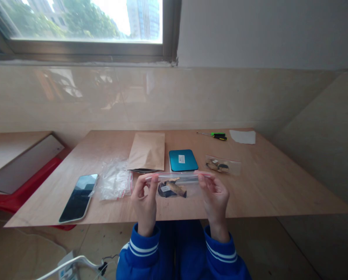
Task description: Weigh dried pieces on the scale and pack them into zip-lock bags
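Note:
A clear zip bag (194, 190) with a red-edged top is stretched between my two hands, just above the table's near side. My left hand (146, 198) pinches its left top corner, and my right hand (215, 196) pinches the right one. Inside the bag lie brown, bark-like dried pieces (176, 188) and something dark with a small white label. Behind the bag sits a teal square device (183, 160) with a white label. A second filled zip bag (234, 167) lies to the right, holding similar brown pieces.
A brown paper pouch (147, 151) lies behind my left hand. Left of it are a pile of clear zip bags (114, 181) and a phone (79, 198). Two screwdrivers (219, 136) and a white paper piece (243, 137) are at the back right of the wooden table (267, 186).

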The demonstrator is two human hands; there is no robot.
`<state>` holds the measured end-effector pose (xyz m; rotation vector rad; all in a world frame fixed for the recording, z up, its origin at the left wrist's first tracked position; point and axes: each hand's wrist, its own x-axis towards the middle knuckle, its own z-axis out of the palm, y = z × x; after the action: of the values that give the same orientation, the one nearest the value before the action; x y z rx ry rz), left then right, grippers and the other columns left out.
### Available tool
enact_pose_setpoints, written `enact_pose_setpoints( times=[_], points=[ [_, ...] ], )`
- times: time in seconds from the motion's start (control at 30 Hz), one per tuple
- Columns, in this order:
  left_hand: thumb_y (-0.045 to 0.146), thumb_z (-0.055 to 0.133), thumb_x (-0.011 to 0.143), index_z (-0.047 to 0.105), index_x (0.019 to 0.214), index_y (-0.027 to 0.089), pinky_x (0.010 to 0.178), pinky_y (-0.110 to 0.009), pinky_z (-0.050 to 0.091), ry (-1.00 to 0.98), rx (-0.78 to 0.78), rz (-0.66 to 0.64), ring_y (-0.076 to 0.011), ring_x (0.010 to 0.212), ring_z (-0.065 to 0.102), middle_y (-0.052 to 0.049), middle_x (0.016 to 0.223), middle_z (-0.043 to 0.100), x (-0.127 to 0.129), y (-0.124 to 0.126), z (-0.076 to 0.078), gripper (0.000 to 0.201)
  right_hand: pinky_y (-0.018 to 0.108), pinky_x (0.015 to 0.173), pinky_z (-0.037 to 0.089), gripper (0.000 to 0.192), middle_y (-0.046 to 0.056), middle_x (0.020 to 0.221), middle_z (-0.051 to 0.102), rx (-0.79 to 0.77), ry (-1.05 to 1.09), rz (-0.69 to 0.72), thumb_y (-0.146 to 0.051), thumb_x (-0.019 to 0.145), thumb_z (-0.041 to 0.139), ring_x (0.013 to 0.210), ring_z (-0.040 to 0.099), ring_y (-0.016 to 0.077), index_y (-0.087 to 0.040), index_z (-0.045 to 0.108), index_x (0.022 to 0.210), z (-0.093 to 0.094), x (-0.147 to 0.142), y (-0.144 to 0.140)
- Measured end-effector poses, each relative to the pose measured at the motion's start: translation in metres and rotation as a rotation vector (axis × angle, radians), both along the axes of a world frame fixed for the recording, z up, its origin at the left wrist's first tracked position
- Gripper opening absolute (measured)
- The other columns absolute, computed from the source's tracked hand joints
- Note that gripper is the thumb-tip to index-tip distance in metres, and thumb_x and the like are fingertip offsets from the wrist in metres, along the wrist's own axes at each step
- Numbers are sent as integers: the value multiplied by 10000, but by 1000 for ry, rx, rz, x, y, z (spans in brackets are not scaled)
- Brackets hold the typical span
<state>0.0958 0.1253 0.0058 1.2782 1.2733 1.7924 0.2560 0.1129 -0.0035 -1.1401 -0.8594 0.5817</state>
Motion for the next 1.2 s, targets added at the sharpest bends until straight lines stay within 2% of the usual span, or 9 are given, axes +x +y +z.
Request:
enact_pose_setpoints(
  times=[0.1,0.23,0.3,0.4,0.57,0.8,1.03,1.13,1.2],
  points=[
    [398,639,846,631,781,196,664,-218,459,-159,-28,-80,-110,675,576,20,699,615,4,3,-3,213,318,750,539,242,20,732,708,22,68,66,-431,775,713,724,675,176,-199,650,797,2,-3,3],
    [411,652,831,644,839,198,682,-222,480,-332,-51,-238,-113,726,596,6,800,631,5,4,-8,213,291,731,534,383,-1,742,702,-28,141,284,-446,811,680,712,659,156,-229,630,1123,0,-4,3],
    [386,676,815,660,860,198,698,-226,486,-322,-63,-294,-120,759,605,-3,839,641,4,4,-10,194,288,747,535,378,17,828,723,-54,118,344,-434,823,674,767,669,159,-240,638,1145,-2,-4,1],
    [365,685,813,671,825,194,706,-231,489,-265,-51,-288,-125,763,606,-9,823,646,4,3,-10,172,312,806,535,226,50,974,730,-38,17,334,-408,825,679,877,675,182,-227,712,956,-6,-2,0],
    [365,681,817,674,779,183,714,-251,502,-179,-50,-204,-139,765,625,-20,793,667,1,4,-9,185,316,770,538,135,30,807,723,32,-111,276,-350,800,709,803,668,182,-217,721,788,-4,1,-2],
    [378,678,811,704,775,186,733,-283,518,-35,-107,-215,-177,819,646,-43,837,695,-8,-2,1,198,328,746,540,112,36,780,714,53,-202,189,-310,802,699,771,656,189,-211,723,755,2,4,-7],
    [367,669,818,701,828,199,782,-287,499,121,-67,-114,-183,837,636,-33,829,691,-6,-7,3,171,315,737,523,104,28,758,684,56,-187,123,-300,794,704,768,636,183,-208,707,746,0,1,-7],
    [385,671,814,693,785,195,763,-282,501,76,-86,-130,-176,805,637,-26,790,683,-3,-5,2,194,313,737,525,152,22,730,669,48,-121,138,-339,788,704,750,631,180,-204,685,720,0,0,-7],
    [422,672,806,685,749,188,709,-271,512,-33,-118,-212,-165,753,638,-25,766,678,-3,-4,0,241,305,735,530,166,23,759,679,23,-59,209,-367,798,690,756,639,176,-206,690,762,0,1,-7]
  ],
)
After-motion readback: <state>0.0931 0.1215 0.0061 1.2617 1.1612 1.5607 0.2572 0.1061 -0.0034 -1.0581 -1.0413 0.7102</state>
